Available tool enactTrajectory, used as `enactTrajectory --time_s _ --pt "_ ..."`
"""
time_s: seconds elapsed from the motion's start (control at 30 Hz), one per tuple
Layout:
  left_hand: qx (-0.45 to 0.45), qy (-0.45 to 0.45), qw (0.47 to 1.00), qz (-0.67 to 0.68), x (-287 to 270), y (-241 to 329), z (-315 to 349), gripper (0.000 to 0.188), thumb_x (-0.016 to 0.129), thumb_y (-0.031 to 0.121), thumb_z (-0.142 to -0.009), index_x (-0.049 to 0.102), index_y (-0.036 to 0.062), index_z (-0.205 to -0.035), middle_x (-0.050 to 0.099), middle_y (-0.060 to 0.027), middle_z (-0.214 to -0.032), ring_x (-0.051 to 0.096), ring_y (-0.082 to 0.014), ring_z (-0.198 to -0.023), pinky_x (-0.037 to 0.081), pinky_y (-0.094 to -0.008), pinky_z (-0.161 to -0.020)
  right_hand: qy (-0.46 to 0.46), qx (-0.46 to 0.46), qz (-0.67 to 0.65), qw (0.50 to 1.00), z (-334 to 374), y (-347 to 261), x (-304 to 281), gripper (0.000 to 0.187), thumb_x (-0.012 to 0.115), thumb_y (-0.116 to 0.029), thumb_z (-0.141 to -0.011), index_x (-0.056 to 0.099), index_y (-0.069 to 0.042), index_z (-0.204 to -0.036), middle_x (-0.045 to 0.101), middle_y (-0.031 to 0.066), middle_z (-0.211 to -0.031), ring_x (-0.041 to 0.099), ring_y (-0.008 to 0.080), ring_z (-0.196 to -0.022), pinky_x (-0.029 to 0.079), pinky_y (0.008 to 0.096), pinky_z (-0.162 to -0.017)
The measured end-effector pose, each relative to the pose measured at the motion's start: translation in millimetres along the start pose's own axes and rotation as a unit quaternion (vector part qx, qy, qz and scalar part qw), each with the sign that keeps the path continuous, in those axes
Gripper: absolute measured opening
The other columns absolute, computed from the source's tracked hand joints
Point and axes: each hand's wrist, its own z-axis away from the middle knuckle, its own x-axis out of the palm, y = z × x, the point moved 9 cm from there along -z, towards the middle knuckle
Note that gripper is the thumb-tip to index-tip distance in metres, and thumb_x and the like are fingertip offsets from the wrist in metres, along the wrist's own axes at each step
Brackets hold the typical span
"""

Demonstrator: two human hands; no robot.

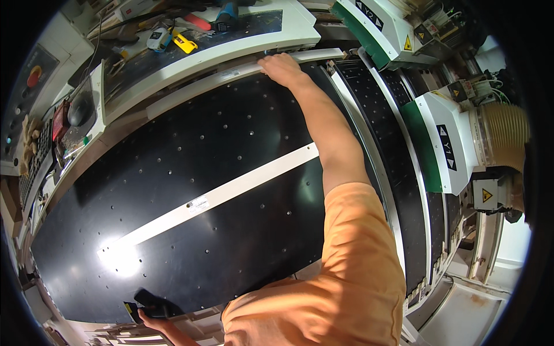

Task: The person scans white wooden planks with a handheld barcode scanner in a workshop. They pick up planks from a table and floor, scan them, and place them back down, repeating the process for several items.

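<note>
Black worktop (pixel 248 179), one: broad, dotted with small holes, filling the centre of the frame, with a bright glare at lower left.

Orange sleeve (pixel 363 242), one: covers the upper part of the right arm, lower right of centre.

Machine housings, two, white and green: upper housing (pixel 375 32) at the upper right of the frame; lower housing (pixel 441 141) at the right.

Pale strips, two, long and narrow, each bearing one white label. Centre strip (pixel 242 181): lies slantwise on the worktop, from lower left of centre up to the right arm. Far strip (pixel 202 83): runs along the worktop's far edge, at upper centre.

Ribbed hose (pixel 502 137), one: translucent, beside the lower housing, at the right edge.

Right hand (pixel 281 68), one: upper centre, fingers bent over the far strip and touching it; one cannot tell whether they clasp it.

Left hand (pixel 153 320), one: lower left, closed around a handheld device.

Handheld device (pixel 154 304), one: black, at the worktop's near edge.

Computer mouse (pixel 81 109), one: dark, left of the frame.

Yellow tool (pixel 184 42), one: upper left, on the far bench, just beside a white-and-blue tool (pixel 159 39), one.

Red button (pixel 33 78), one: round, on a panel at far left.
</note>
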Motion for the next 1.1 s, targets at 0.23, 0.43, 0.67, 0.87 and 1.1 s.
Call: enactTrajectory --time_s 0.23,0.43,0.67,0.87,1.1 --pt "-0.019 0.013 1.000 -0.014 -1.1 -1.9 1.4 0.045 0.059 0.045 -0.097 0.059 0.0082 -0.071 0.056 -0.0037 -0.067 0.056 -0.0187 -0.065 0.047 -0.0341 -0.064 0.151 0.199 -0.127 0.960 29.4 -35.2 -17.3 0.022 0.061 -0.014 -0.096 0.063 -0.001 -0.113 0.066 0.0194 -0.118 0.067 0.0417 -0.103 0.056 0.0502 -0.087" --pt "-0.001 -0.020 1.000 -0.011 6.6 6.8 4.6 0.046 0.057 0.046 -0.097 0.057 0.0094 -0.069 0.055 -0.0036 -0.065 0.054 -0.0179 -0.064 0.045 -0.0343 -0.066 0.102 0.334 -0.547 0.761 36.8 -79.4 23.0 0.026 0.055 -0.007 -0.097 0.056 0.006 -0.120 0.071 0.0238 -0.108 0.075 0.0291 -0.086 0.059 0.0369 -0.069" --pt "-0.009 -0.026 1.000 0.004 5.2 1.5 -0.3 0.044 0.058 0.044 -0.097 0.058 0.0094 -0.070 0.055 -0.0037 -0.066 0.054 -0.0179 -0.066 0.045 -0.0336 -0.069 0.185 0.305 -0.610 0.708 36.4 -89.8 17.2 0.016 0.048 0.005 -0.094 0.051 0.007 -0.110 0.062 0.0212 -0.110 0.076 0.0263 -0.082 0.061 0.0345 -0.063" --pt "-0.011 -0.012 1.000 0.020 -0.2 -5.3 -8.0 0.042 0.060 0.041 -0.097 0.061 0.0071 -0.072 0.060 -0.0062 -0.069 0.057 -0.0180 -0.065 0.046 -0.0340 -0.065 0.176 0.301 -0.632 0.692 31.4 -86.8 32.1 0.040 0.044 0.005 -0.096 0.046 0.010 -0.136 0.060 0.0182 -0.118 0.075 0.0301 -0.091 0.060 0.0338 -0.065" --pt "-0.008 0.012 0.997 0.070 0.7 -3.4 -0.5 0.032 0.069 0.030 -0.094 0.069 -0.0010 -0.083 0.066 -0.0087 -0.073 0.063 -0.0195 -0.064 0.051 -0.0341 -0.064 0.148 0.275 -0.647 0.696 24.3 -82.8 46.7 0.028 0.048 0.002 -0.097 0.054 0.010 -0.123 0.063 0.0219 -0.116 0.073 0.0326 -0.102 0.061 0.0355 -0.077"
